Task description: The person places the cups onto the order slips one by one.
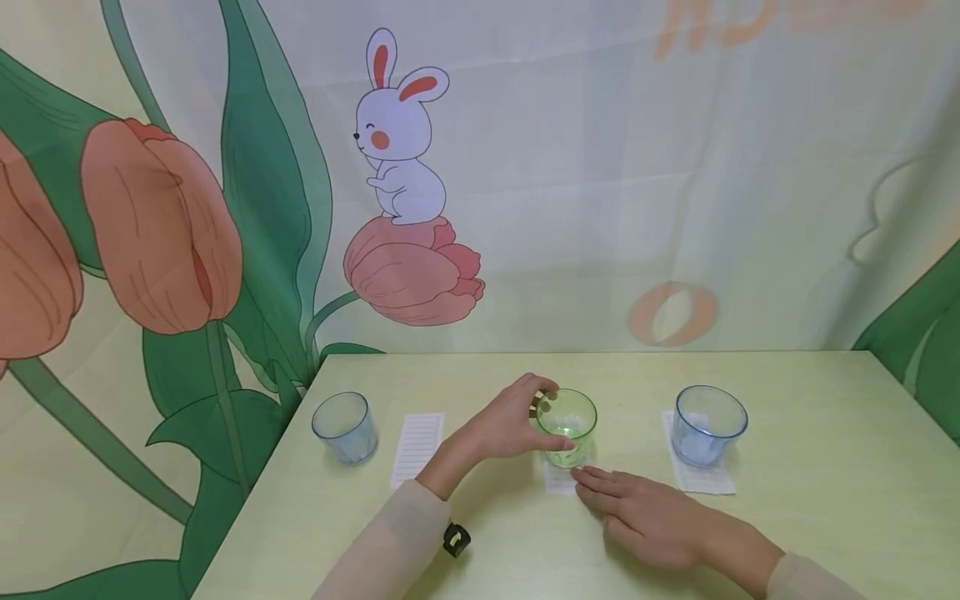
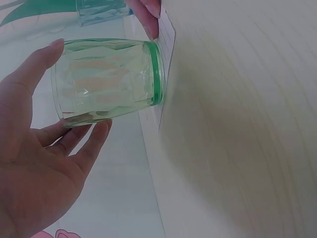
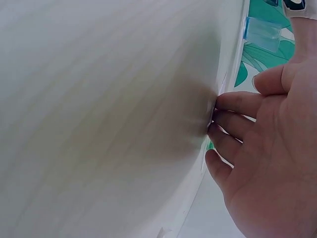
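Note:
A clear green cup [image 1: 576, 421] stands near the middle of the table, mouth up, with its base right at a small lined slip of paper [image 1: 558, 482]. My left hand [image 1: 512, 423] grips it from the left, thumb on the near side and fingers round the far side near the rim. In the left wrist view, thumb and fingers span the faceted cup [image 2: 109, 74] close to its mouth. My right hand [image 1: 654, 518] lies palm down with fairly straight fingers, their tips at the slip's right edge beside the cup's base. Much of the slip is hidden by the cup.
A blue cup [image 1: 348, 437] stands at the left, beside another lined paper [image 1: 417, 446]. Over on the right, a second blue cup [image 1: 705, 437] sits on a paper slip [image 1: 708, 481]. A printed curtain [image 1: 555, 208] hangs behind the table's [image 1: 840, 500] back edge.

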{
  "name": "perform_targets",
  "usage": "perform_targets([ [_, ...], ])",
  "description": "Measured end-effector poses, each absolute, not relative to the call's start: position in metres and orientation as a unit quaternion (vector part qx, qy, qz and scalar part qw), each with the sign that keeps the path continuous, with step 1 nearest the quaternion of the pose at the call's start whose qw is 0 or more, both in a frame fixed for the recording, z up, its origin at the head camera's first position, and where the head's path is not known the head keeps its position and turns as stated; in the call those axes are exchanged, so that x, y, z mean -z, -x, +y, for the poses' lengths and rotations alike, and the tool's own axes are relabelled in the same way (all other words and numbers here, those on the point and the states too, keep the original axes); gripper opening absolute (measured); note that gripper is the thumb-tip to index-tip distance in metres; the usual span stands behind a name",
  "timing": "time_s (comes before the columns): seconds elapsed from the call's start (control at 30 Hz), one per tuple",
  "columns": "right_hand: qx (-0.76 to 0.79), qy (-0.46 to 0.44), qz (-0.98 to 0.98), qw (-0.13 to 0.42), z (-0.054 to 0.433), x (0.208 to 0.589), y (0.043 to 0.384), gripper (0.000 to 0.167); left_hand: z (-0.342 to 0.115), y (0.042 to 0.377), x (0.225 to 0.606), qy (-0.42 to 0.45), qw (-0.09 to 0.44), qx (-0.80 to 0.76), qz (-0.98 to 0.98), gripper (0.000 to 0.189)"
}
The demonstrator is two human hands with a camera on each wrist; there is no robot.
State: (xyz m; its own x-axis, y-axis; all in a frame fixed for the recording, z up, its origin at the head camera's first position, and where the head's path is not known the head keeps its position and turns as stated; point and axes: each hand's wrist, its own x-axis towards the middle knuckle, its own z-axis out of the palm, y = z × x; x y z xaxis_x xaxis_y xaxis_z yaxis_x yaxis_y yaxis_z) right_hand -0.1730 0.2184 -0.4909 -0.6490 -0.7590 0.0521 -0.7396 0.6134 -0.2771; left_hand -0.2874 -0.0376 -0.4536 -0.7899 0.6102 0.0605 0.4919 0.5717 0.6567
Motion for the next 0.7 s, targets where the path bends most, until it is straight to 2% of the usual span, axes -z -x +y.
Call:
perform_targets([
  [0.43, 0.121, 0.437, 0.892, 0.0, 0.2214, 0.4952, 0.1732, 0.047, -0.0358, 0.288, 0.4554, -0.302, 0.085, -0.344, 0.885, 0.086],
  [0.7, 0.119, 0.434, 0.893, -0.002, 0.2206, 0.4964, 0.1737, 0.047, -0.0368, 0.2863, 0.4535, -0.299, 0.09, -0.347, 0.884, 0.087],
])
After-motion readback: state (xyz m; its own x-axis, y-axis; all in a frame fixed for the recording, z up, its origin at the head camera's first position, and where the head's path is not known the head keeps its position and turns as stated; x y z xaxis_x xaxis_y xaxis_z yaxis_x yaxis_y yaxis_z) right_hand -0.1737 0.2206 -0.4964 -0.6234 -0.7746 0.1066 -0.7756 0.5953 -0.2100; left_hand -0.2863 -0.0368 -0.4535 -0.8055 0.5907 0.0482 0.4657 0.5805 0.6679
